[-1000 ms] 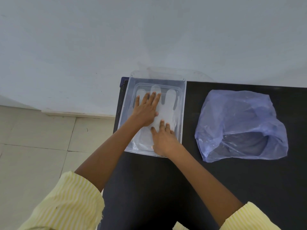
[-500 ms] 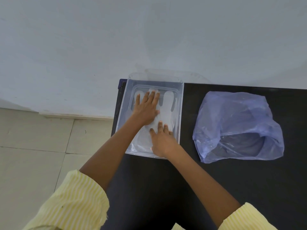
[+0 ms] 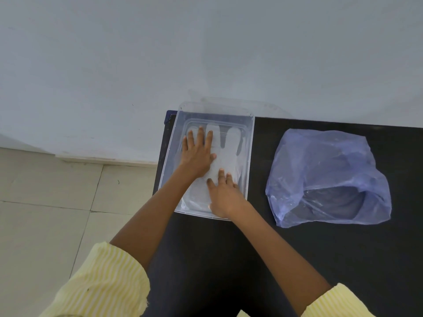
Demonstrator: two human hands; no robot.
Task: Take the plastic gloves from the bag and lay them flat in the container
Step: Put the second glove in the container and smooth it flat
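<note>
A clear plastic container (image 3: 250,143) sits at the left end of a black table (image 3: 229,259). Translucent plastic gloves (image 3: 230,154) lie flat inside it, fingers pointing to the wall. My left hand (image 3: 197,154) lies palm down on the gloves' far left part, fingers spread. My right hand (image 3: 225,195) presses flat on the gloves' near cuff end, by the container's front rim. Neither hand grips anything. A crumpled bluish plastic bag (image 3: 327,175) lies to the right of the container, its mouth open toward me.
A pale wall (image 3: 206,53) runs right behind the table. Tiled floor (image 3: 57,213) lies to the left, past the table's left edge. Bare black tabletop stretches in front of the container and bag. Yellow striped sleeves cover my upper arms.
My left hand has slid a little farther toward the gloves' fingertips. My right hand stays on the cuff end. The view has shifted slightly.
</note>
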